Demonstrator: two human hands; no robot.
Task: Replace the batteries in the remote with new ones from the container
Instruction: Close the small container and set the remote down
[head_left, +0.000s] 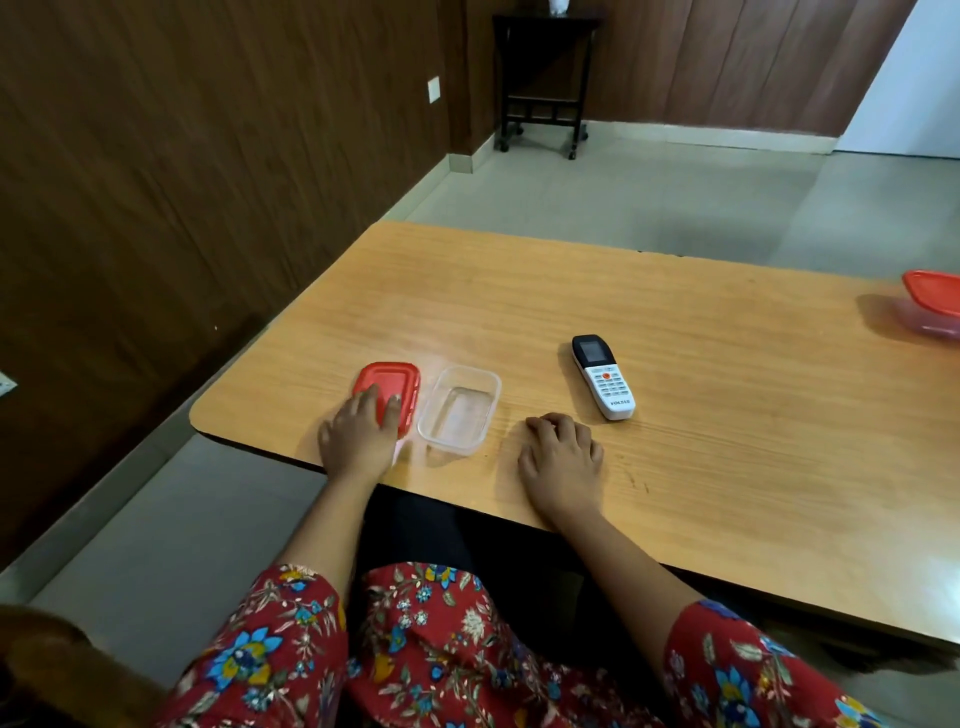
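A white remote (603, 376) with a dark screen lies face up near the middle of the wooden table (701, 415). To its left stands a clear plastic container (458, 409), uncovered, with nothing visible inside. The red lid (387, 387) lies flat just left of it. My left hand (358, 434) rests on the near end of the lid, fingers spread over it. My right hand (561, 460) lies palm down on the table between container and remote, fingers curled, holding nothing. No batteries are visible.
A second clear container with a red lid (932, 304) sits at the table's far right edge. The table's rounded left corner is close to my left hand. A dark wheeled stand (543, 78) is against the far wall.
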